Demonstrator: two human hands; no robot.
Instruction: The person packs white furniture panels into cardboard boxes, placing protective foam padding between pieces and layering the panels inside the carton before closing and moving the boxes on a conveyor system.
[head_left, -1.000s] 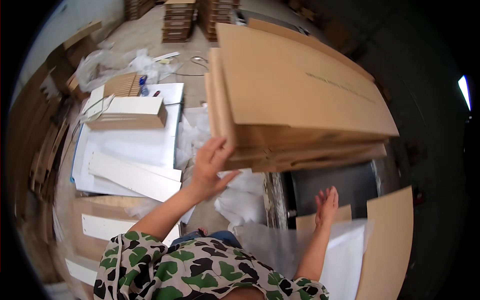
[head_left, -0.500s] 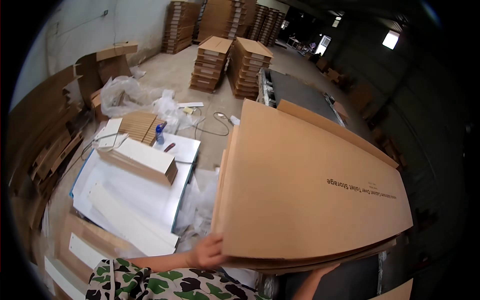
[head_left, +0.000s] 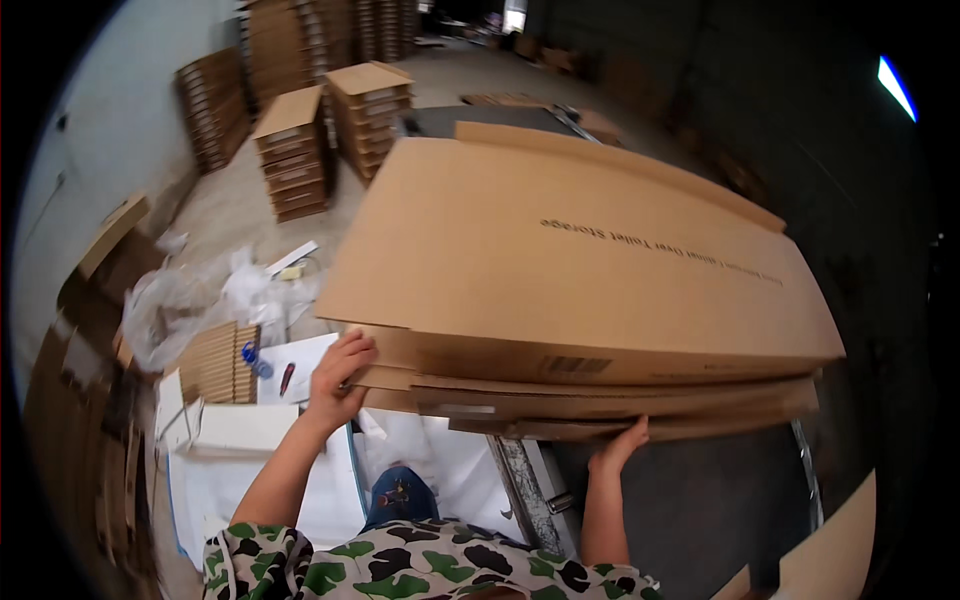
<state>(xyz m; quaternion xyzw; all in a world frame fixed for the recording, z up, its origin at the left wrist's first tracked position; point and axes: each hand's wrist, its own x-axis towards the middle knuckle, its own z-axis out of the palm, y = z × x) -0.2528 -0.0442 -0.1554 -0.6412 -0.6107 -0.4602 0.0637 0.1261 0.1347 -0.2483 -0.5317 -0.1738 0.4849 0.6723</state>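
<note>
A stack of long, flat brown cardboard boxes (head_left: 590, 270) lies in front of me, tilted, with dark print on the top one and a raised flap along its far edge. My left hand (head_left: 341, 375) is closed on the flaps at the stack's near left end. Beneath the near edge, my right hand (head_left: 620, 446) holds the lowest box, its thumb showing and the other fingers largely hidden. The stack lies across a black conveyor belt (head_left: 690, 500), hiding part of it.
To the left, a low work surface (head_left: 265, 500) bears white panels (head_left: 245, 428), a blue bottle (head_left: 256, 358) and a red-and-black knife (head_left: 287, 378). Plastic wrap (head_left: 185, 305) litters the floor. Stacked cartons (head_left: 292, 160) stand farther off. A cardboard piece (head_left: 830, 545) juts up at lower right.
My view has swung right. The boxes have turned and moved away from me, so their near side now shows. My left hand has shifted from the near corner to the end flaps.
</note>
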